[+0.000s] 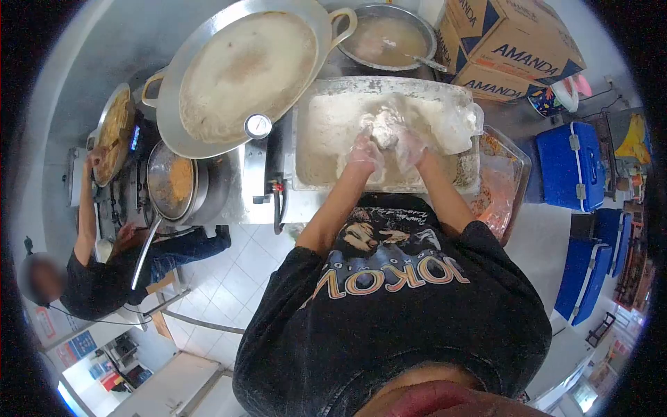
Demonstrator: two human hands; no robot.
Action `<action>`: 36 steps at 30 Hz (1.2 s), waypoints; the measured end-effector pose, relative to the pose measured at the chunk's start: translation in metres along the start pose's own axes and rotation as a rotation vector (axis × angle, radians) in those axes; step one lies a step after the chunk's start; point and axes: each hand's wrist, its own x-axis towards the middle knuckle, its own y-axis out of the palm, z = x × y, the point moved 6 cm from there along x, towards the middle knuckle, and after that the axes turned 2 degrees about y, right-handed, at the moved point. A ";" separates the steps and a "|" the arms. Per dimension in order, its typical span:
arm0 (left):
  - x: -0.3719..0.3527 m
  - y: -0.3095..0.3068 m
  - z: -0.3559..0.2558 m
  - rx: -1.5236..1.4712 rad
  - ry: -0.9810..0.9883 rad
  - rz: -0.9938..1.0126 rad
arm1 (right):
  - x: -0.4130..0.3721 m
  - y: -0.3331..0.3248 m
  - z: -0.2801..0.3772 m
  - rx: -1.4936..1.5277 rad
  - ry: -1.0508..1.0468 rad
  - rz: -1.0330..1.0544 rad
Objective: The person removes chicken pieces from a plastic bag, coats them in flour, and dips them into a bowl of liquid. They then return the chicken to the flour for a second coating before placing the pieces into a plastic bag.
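Note:
A wide tub of white flour [326,132] lies in front of me, with both my hands in it. My left hand [365,151] and my right hand [411,147] wear clear plastic gloves dusted with flour. Between them they cup a flour-coated clump [388,129] from both sides, fingers curled round it. What is inside the coating cannot be made out. A loose clear plastic bag [458,126] hangs over the tub's right end.
A big pan of foamy oil [243,76] with a dial thermometer [258,126] stands to the left. Behind is a metal bowl of cloudy liquid [389,38]; to the right, a tray of orange-red food [517,187]. Another person [104,271] works at a far-left pan.

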 end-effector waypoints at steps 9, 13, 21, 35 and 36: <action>-0.003 -0.010 -0.036 1.586 0.269 0.204 | 0.005 -0.025 0.017 -0.402 -0.212 0.090; -0.013 -0.025 -0.052 1.423 0.128 0.130 | 0.018 -0.055 0.025 -0.612 -0.031 -0.132; -0.006 -0.039 -0.041 1.066 0.115 0.252 | 0.021 -0.066 0.046 -0.898 0.215 -0.229; -0.021 0.011 -0.066 1.314 0.116 0.210 | 0.047 -0.064 0.066 -1.174 0.108 -0.116; -0.023 -0.007 -0.052 1.272 0.073 0.181 | 0.032 -0.065 0.057 -1.191 0.171 -0.069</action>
